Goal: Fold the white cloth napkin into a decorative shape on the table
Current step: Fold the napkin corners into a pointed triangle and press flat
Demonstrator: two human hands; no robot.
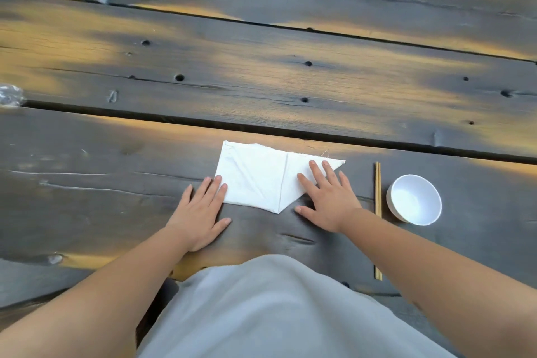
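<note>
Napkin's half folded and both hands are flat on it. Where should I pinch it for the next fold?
Probably the free pointed corner at the right end of the napkin, coming from the right with the right hand. That tip lies flat and thin, clear of the chopsticks; the left hand can pin the left edge.

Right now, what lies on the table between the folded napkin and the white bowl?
In the head view, a pair of wooden chopsticks lies between the napkin and the bowl; the right hand rests there too.
</note>
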